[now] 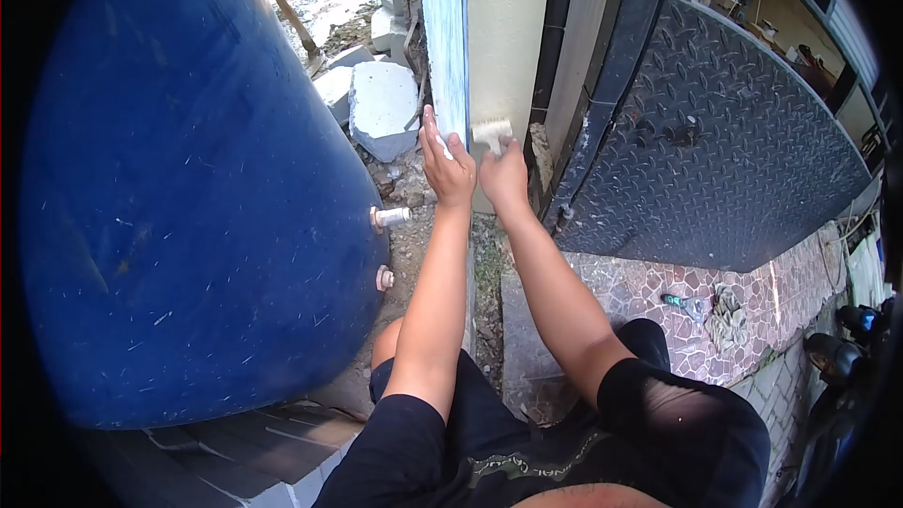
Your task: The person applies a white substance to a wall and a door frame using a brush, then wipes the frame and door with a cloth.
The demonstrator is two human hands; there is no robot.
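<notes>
A narrow post stands upright in front of me, with a cream face (pixel 508 28) and a streaky blue-and-white side (pixel 443 28). My left hand (pixel 448 169) lies along the blue-and-white side, its fingers stretched upward and a white patch showing by the palm. Just across the corner, my right hand (pixel 505 174) is closed around a small paintbrush (pixel 492 135). The brush has a wide, pale head, which is against the lower part of the cream face. Fingers hide most of its handle.
Close on the left bulges a large blue tank (pixel 207 198) with a pipe fitting (pixel 390 217) sticking out. Broken concrete blocks (pixel 384 108) lie behind it. To the right is a dark diamond-plate metal panel (pixel 743 141). A scraper (pixel 685 304) and a rag (pixel 727 318) rest on patterned paving.
</notes>
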